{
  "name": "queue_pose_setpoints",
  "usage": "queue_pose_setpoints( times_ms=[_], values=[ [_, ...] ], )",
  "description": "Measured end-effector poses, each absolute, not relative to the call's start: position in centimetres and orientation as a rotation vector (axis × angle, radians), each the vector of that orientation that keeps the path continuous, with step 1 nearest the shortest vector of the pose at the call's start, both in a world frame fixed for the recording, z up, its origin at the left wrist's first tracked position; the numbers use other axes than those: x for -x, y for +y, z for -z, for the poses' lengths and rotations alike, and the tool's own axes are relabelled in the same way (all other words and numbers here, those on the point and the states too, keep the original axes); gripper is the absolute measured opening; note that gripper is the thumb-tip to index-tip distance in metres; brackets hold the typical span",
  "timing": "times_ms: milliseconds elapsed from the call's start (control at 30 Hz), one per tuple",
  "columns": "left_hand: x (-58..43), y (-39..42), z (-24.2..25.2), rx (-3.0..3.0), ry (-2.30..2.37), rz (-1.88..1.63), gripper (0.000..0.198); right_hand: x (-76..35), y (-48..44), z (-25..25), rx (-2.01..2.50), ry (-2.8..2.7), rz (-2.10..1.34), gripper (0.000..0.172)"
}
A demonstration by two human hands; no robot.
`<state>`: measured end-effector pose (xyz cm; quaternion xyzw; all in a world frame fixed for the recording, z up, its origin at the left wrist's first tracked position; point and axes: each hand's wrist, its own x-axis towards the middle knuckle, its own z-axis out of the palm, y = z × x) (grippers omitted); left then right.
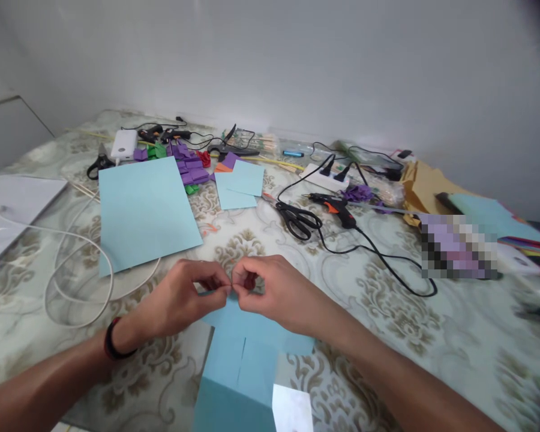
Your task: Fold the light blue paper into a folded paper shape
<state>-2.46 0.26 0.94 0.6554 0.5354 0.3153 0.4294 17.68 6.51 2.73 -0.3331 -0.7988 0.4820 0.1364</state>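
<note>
head view, lower centre: left hand [180, 300] and right hand [276, 295] pinching blue paper [252, 339] top edge; likely starting a fold, needing even pressure.

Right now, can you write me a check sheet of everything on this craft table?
Surface: table under a patterned cloth, crowded at the back.
Job's things: cut blue paper, its top edge pinched by both hands.
Clutter: big blue sheet, small blue squares, purple folded bits, scissors, glue gun.
Grips: left hand and right hand, fingertips meeting on the paper.
Cables: white cable looped at left; black cord from the glue gun.
Surroundings: plain wall.
</note>
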Motion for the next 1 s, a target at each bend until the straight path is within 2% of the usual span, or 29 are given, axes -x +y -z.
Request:
queue_pose_setpoints(
  times_ms=[267,333,467,567,600,700,767,867,1000],
  values=[
    [5.2,1.8,-1.4,-1.658,1.37,-0.741,0.017,-20.1,9.5,-3.3,0.983,-2.232,-1.338,0.005],
    [6.3,2.5,-1.6,-1.578,1.424,-0.751,0.021,-21.2,10.8,-3.2,1.053,-2.176,-1.279,0.003],
    [6.3,2.9,-1.8,-1.473,1.407,-0.859,0.026,-21.6,11.3,-2.6,1.096,-2.162,-1.34,0.008],
    [4.6,2.2,-1.5,-1.486,1.326,-0.732,0.037,-19.8,9.8,-2.1,1.037,-2.215,-1.417,0.003],
    [4.1,2.0,-1.3,-1.51,1.314,-0.68,0.036,-19.2,9.2,-2.1,1.029,-2.205,-1.434,0.001],
    [3.3,1.4,-0.7,-1.619,1.348,-0.562,0.016,-18.4,8.4,-2.4,0.999,-2.242,-1.441,0.004],
    [3.6,1.3,-0.5,-1.61,1.376,-0.584,0.016,-19.4,8.9,-2.7,1.019,-2.275,-1.409,0.009],
    [4.4,1.7,-0.6,-1.468,1.436,-0.814,0.024,-22.1,10.2,-2.9,1.142,-2.184,-1.345,0.029],
    [4.1,1.7,-1.0,-1.253,1.455,-1.066,0.029,-24.3,10.2,-1.2,1.147,-1.484,-1.682,0.054]
  ],
)
